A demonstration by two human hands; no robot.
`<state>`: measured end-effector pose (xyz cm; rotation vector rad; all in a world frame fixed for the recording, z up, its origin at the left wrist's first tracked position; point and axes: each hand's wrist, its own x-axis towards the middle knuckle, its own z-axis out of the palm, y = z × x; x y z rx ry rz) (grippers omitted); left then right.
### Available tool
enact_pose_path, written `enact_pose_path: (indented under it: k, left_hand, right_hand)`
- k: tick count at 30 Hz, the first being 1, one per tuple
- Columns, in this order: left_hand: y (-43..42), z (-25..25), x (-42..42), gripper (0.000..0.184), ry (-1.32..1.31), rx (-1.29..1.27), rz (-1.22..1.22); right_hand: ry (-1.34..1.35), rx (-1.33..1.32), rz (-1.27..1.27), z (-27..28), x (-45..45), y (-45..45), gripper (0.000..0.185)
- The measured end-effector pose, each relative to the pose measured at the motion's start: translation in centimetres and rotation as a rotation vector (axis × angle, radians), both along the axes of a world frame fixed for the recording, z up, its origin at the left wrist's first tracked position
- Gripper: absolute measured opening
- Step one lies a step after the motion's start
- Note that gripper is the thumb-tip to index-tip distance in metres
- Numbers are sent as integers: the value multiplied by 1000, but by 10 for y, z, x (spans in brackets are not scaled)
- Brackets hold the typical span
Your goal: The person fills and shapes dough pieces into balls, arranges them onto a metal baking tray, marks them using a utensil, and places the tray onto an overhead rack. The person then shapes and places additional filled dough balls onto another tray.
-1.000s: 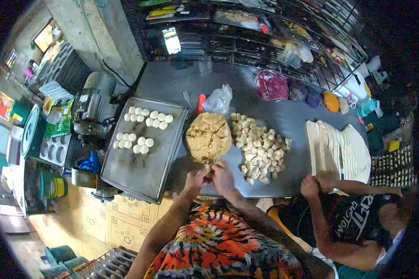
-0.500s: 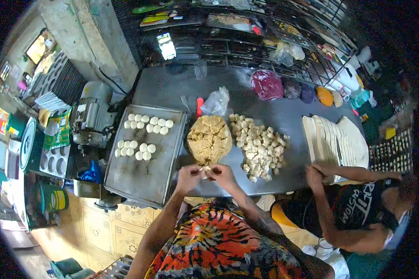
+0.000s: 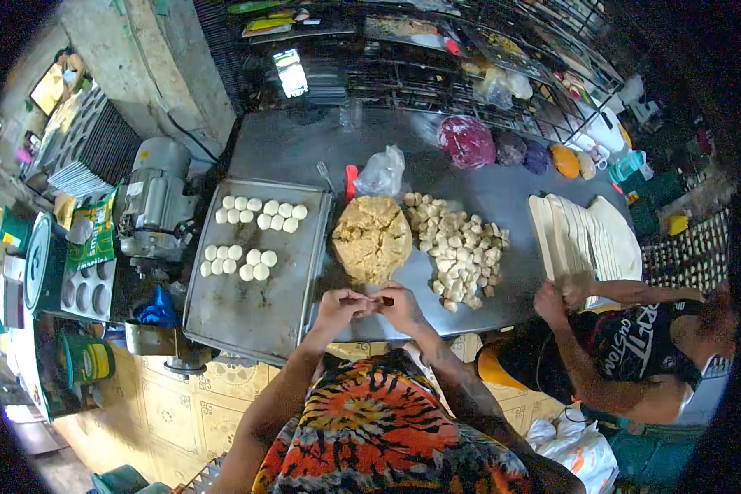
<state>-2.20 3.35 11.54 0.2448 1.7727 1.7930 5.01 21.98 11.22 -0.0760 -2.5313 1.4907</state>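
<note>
My left hand (image 3: 342, 309) and my right hand (image 3: 398, 308) meet at the table's near edge, fingers pinched together. Between them is a small piece of dough, mostly hidden by the fingers now. Just beyond lies a big tan, crumbly mound of filling (image 3: 372, 239) with a cracked top. To its right spreads a heap of cut dough pieces (image 3: 463, 255). On the left, a metal baking tray (image 3: 247, 317) carries round white dough balls (image 3: 281, 216) in clusters.
A clear plastic bag (image 3: 382, 171), a red-handled tool (image 3: 351, 181) and a fork (image 3: 324, 174) lie behind the mound. Coloured dough balls, one purple-red (image 3: 466, 142), line the back. At right, a co-worker's hands (image 3: 561, 295) are beside stacked dough strips (image 3: 580, 243). A motor machine (image 3: 155, 206) stands left.
My fingers have drawn closer together and now cover the pale dough piece that showed between them. The co-worker's hands have shifted slightly at the dough strips. The whole view has moved a little.
</note>
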Motion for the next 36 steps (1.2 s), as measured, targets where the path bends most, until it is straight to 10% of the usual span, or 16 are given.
enact_pose_path:
  k: [3, 8, 13, 20, 22, 30, 32, 36]
  left_hand:
    - [15, 5, 7, 16, -125, 92, -24]
    - [31, -3, 24, 20, 660, -197, -107]
    - [56, 12, 37, 30, 590, -574, -231]
    - [43, -13, 43, 44, 451, -133, 137]
    - [22, 9, 34, 41, 19, 61, 407]
    - [-62, 13, 2, 25, -157, 141, 362]
    - [-89, 21, -32, 30, 486, -563, 160]
    - [-112, 7, -108, 31, 739, -473, 208]
  right_hand:
    - [-114, 70, 55, 9, -1, 27, 37]
    - [-36, -33, 267, 33, 14, 51, 23]
    - [-6, -54, 257, 16, 6, 81, 25]
    - [9, -102, 258, -21, -8, 54, 29]
    - [11, -117, 252, -29, -11, 32, 31]
    - [-250, -447, 183, 17, -50, -62, 40]
    - [-404, -764, 143, 34, -59, -78, 36]
    - [-399, -683, 107, 30, -52, -67, 34]
